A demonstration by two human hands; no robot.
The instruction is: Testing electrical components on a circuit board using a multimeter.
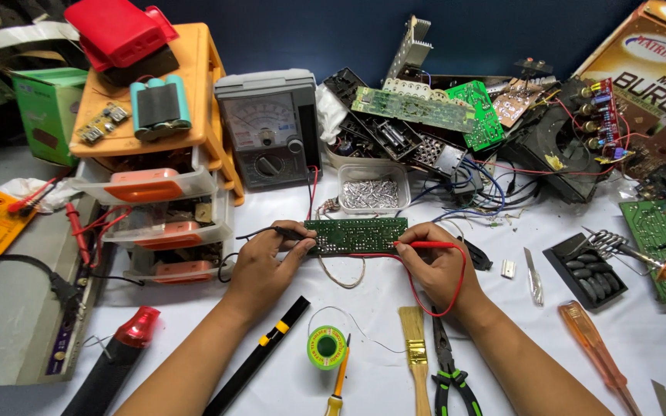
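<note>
A white table fills the view, lit brightly and evenly from above. Behind it stands a dark blue wall. At the left sits a small orange drawer unit with clear trays, and beside it a grey slab lies along the table's edge. Heaped clutter lines the back of the table against the wall. No floor or window shows.

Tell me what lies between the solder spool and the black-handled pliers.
In the head view, a paintbrush lies between the solder spool and the pliers.
</note>
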